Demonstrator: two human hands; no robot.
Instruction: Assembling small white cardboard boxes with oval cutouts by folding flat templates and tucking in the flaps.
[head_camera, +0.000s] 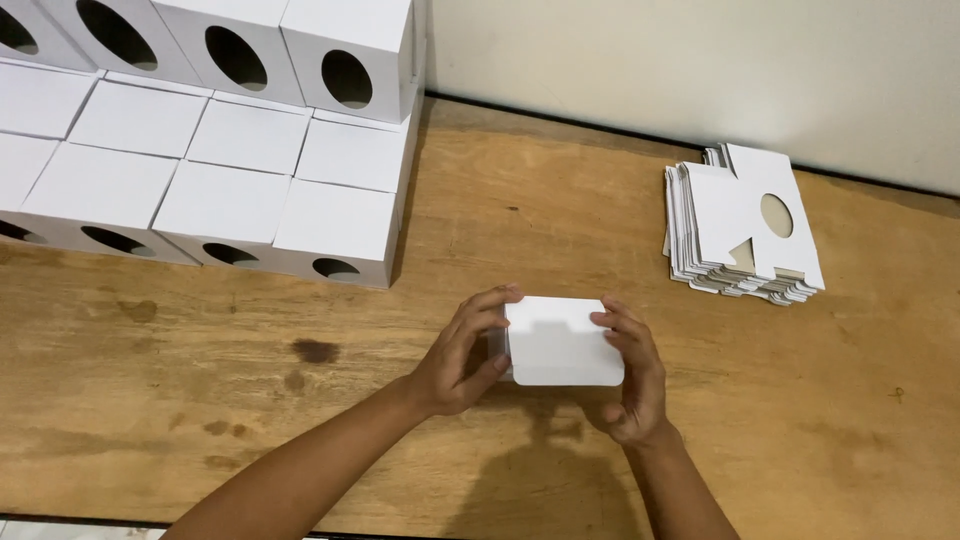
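Left hand (462, 358) and right hand (632, 372): both grasping one white folded box (560, 345), held just above the wooden tabletop (500, 200). Stacked finished boxes (220, 150) far left; flat blanks pile (742, 225) far right.

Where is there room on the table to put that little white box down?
Bare wood lies between the stacked white boxes and the pile of flat cutouts, above the small box both hands hold. More bare table lies left of the left hand. The far-left corner is crowded.
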